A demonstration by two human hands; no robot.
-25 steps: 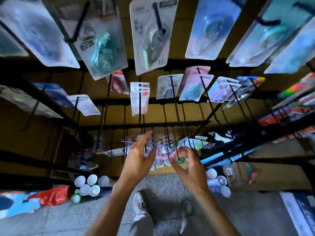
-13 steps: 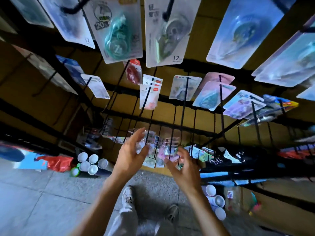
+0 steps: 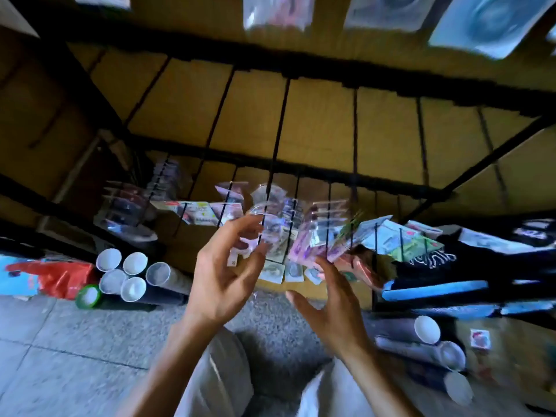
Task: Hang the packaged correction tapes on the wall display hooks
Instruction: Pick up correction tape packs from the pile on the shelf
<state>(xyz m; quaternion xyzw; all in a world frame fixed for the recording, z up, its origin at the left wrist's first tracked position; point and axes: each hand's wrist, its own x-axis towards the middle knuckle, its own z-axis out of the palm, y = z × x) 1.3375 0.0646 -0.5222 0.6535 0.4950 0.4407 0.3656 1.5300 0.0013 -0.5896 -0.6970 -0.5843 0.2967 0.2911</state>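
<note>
**A:** Head view first. Where are the packs?

**B:** The clear-fronted, pink-and-purple carded correction tape packs (image 3: pixel 296 233) hang bunched on the thin black wire display hooks (image 3: pixel 275 164) of the low row, against the yellow wall panel (image 3: pixel 319 121). More blurred packs (image 3: pixel 487 22) hang far above that row.

**A:** And the hands?

**B:** The left hand (image 3: pixel 221 284) sits just below and left of the bunch, fingers spread and loosely curved; its fingertips reach the nearest clear pack, but blur hides whether they pinch it. The right hand (image 3: pixel 328 305) is below the bunch, fingers straight and apart, holding nothing I can make out.

**A:** So the step?

**B:** Probably seating or straightening packs on one hook. I'd steady the bunch with the left, keep each card's hole square to the wire, and slide it fully back toward the wall. Mind the neighbouring hooks, close beside it. White-capped tubes (image 3: pixel 125 275) lie on the grey floor (image 3: pixel 60 356), left of the bunch.
</note>
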